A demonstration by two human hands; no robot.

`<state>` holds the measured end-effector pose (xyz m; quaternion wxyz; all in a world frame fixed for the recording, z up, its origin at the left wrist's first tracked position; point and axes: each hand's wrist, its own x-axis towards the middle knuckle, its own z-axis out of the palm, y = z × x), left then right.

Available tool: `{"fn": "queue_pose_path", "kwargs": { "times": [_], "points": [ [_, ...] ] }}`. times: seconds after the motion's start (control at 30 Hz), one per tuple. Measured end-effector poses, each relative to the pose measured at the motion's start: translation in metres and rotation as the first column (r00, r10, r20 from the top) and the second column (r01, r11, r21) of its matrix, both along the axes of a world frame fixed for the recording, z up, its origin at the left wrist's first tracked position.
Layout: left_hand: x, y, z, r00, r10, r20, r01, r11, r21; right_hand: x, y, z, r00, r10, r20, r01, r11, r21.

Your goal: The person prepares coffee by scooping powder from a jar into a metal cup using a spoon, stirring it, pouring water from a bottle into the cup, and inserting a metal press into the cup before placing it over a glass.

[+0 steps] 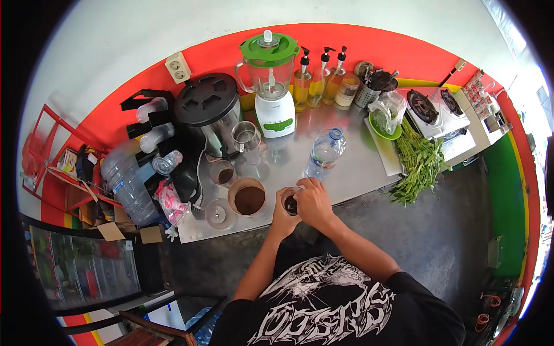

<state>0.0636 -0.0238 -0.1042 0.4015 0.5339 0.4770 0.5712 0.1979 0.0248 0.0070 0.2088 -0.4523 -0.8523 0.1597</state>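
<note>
My left hand [282,221] is wrapped round a small clear cup [287,194] with dark contents, at the near edge of the steel table. Against the cup's right side and rim is my right hand [314,203], its fingers curled closed; what they grip is hidden. Left of the cup stands an open tub of brown powder [250,199]. Beside that tub are a smaller clear container with brown powder [221,172] and a clear round container [220,215] with a pale piece inside. Just behind my right hand stands a clear plastic water bottle [325,153].
A green-lidded blender [276,115], a metal cup [247,138] and a black-lidded steel container [209,104] stand farther back. Pump bottles [302,86] line the wall. Leafy greens [416,158] overhang the right edge near a gas stove [441,112]. Plastic jugs [130,187] crowd the left.
</note>
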Motion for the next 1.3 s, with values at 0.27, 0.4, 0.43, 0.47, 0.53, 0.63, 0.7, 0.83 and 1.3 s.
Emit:
{"fn": "queue_pose_path", "kwargs": {
  "times": [0.27,0.4,0.43,0.47,0.53,0.63,0.7,0.83,1.3],
  "points": [
    [0.002,-0.002,0.003,0.995,-0.008,0.096,0.012,0.999,-0.039,0.004,0.002,0.001,1.0,-0.004,-0.013,0.003,0.997,-0.076],
    [-0.001,-0.001,0.003,1.0,-0.01,0.024,0.01,1.0,-0.02,0.001,-0.002,0.01,0.998,-0.056,-0.014,0.057,0.998,0.034],
    [-0.002,0.0,0.004,0.999,-0.022,-0.036,0.023,1.0,0.016,0.001,-0.002,0.005,0.998,-0.054,-0.019,0.055,0.998,0.034],
    [-0.003,-0.001,0.006,0.999,-0.021,-0.042,0.022,1.0,0.016,0.002,-0.003,-0.002,0.999,-0.034,-0.024,0.035,0.999,0.015],
    [-0.001,-0.003,0.012,0.993,-0.037,0.112,0.042,0.998,-0.04,0.001,-0.004,-0.002,0.999,-0.019,-0.031,0.019,1.0,-0.002],
    [-0.003,0.0,0.009,0.999,-0.013,-0.049,0.013,1.0,-0.004,0.008,-0.007,0.004,0.994,-0.055,-0.094,0.048,0.996,-0.076],
    [0.0,0.0,0.004,0.998,-0.025,0.05,0.026,0.999,-0.029,0.014,-0.009,0.008,0.95,-0.165,-0.266,0.128,0.98,-0.15],
    [0.002,-0.006,-0.001,0.994,-0.004,0.113,0.01,0.999,-0.051,0.037,-0.007,0.02,0.915,-0.226,-0.333,0.178,0.97,-0.168],
    [0.008,-0.011,0.008,0.997,0.031,0.076,-0.023,0.994,-0.104,0.065,-0.055,0.066,0.942,0.061,-0.331,-0.009,0.988,0.157]
  ]
}}
